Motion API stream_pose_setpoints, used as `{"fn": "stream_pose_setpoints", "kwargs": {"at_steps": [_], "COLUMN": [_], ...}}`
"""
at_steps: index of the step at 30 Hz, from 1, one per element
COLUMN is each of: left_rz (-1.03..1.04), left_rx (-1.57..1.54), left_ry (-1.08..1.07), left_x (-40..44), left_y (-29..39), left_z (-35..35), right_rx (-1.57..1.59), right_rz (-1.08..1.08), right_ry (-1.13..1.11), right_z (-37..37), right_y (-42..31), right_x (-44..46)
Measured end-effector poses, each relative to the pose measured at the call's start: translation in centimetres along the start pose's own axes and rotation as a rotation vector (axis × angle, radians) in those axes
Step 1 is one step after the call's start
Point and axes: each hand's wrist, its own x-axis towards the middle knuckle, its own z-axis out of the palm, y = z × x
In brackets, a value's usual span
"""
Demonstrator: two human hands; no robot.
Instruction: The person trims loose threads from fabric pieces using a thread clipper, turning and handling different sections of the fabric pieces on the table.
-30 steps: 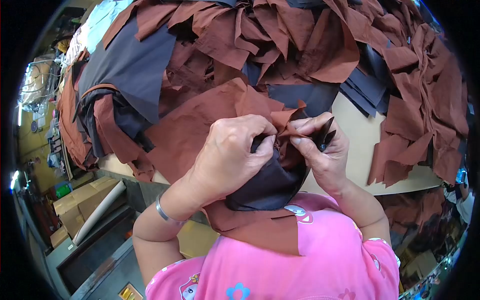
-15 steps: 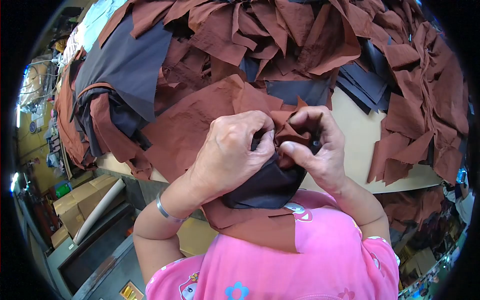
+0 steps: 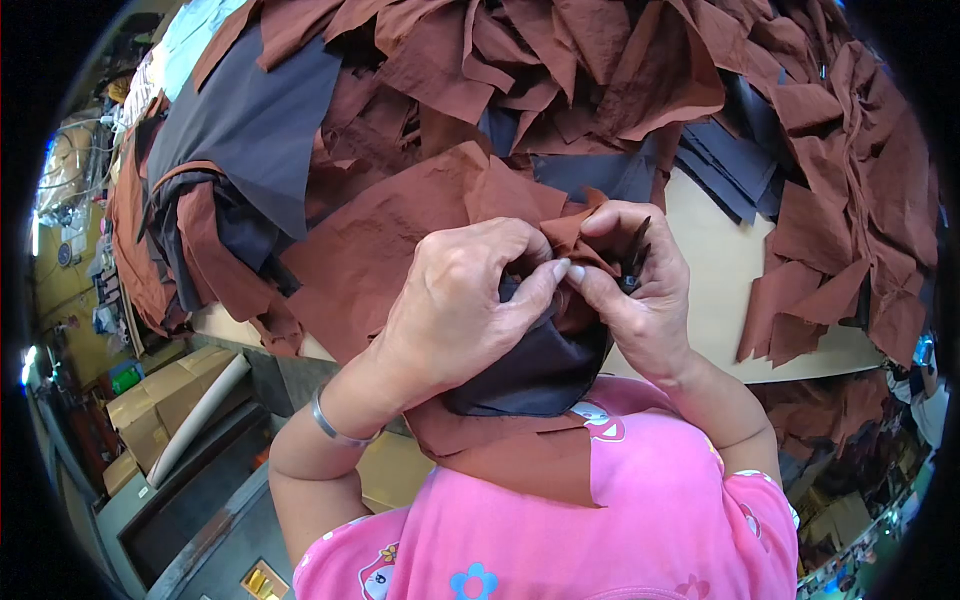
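The left hand [image 3: 445,305] is bent at the knuckles, with its thumb and forefinger pinched together near the upper edge of the dark cloth [image 3: 530,370]. The other fingers of this hand are curled inward, and what they press on is hidden. The right hand [image 3: 655,300] is half closed: its forefinger rests at a small fold of the reddish-brown cloth [image 3: 572,240], and its thumb presses on the same fold from the near side. The two thumb tips meet, or almost meet, at this fold; I cannot tell which. In the curled fingers of the right hand there is also a small black tool [image 3: 634,265], whose shape is mostly covered.

The reddish-brown fold is between the two hands, above the near edge of the desk [image 3: 705,260]. The dark cloth hangs below it, in front of the person's chest, and a brown flap [image 3: 520,460] lies under it on the pink shirt [image 3: 540,545]. A metal bracelet [image 3: 328,418] is around the left forearm.

Beyond the hands, a wide brown piece [image 3: 385,235] is spread on the desk, before a heap of brown fabric pieces [image 3: 560,50]. A stack of dark fabric pieces [image 3: 728,168] lies farther to the right.
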Motion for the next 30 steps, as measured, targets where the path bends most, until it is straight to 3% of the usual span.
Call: {"fn": "stream_pose_setpoints", "kwargs": {"at_steps": [4, 16, 25, 28, 29, 30], "left_rz": [0.028, 0.072, 0.119, 0.040, -0.033, -0.107], "left_rx": [0.034, 0.055, 0.119, 0.011, -0.054, -0.120], "left_ry": [0.023, 0.073, 0.063, 0.022, -0.038, -0.096], "left_x": [-0.3, -0.6, -0.8, -0.9, -0.9, -0.9], "left_y": [-0.2, -0.4, -0.5, -0.9, -0.9, -0.8], "left_z": [0.2, 0.5, 1.0, 0.8, 0.5, 0.1], "right_rx": [-0.035, -0.044, -0.387, -0.404, -0.340, -0.266], "right_rz": [-0.078, -0.032, -0.339, -0.271, -0.086, -0.064], "right_ry": [-0.025, -0.018, -0.010, 0.009, -0.004, -0.013], "right_z": [0.1, 0.6, 0.8, 0.5, 0.2, -0.2], "right_y": [-0.1, -0.3, 0.7, 0.5, -0.3, 0.0], "right_x": [0.1, 0.7, 1.2, 1.3, 1.2, 1.1]}}
